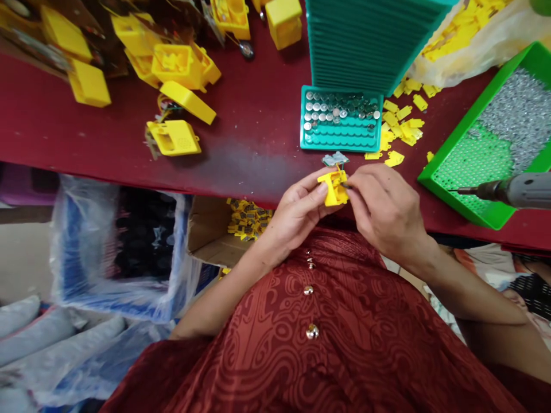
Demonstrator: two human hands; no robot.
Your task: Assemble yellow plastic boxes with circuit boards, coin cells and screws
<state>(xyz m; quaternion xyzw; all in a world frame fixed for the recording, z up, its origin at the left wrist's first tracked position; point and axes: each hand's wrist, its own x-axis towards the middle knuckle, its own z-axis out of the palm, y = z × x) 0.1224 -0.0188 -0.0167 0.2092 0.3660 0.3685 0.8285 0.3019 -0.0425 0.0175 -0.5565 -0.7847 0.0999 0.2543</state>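
My left hand (301, 207) is closed on a small yellow plastic casing (330, 194), its open side with inner compartments facing me. A thin wire runs from the casing to a little circuit board (336, 159) at its far edge. My right hand (386, 202) pinches at the casing's right side; a bit of something dark shows at its fingertips, too small to name. Just beyond the board lies a teal tray (340, 141) with rows of button cells (323, 107), several of its front slots bare.
A ridged teal tray stack (361, 46) stands behind. Small yellow covers (404, 131) lie to its right. A green basket (447, 198) holds screws (519, 112), with an electric screwdriver (525, 190) across it. Wired yellow casings (178, 137) sit left; a cardboard box (210, 235) stands below the table edge.
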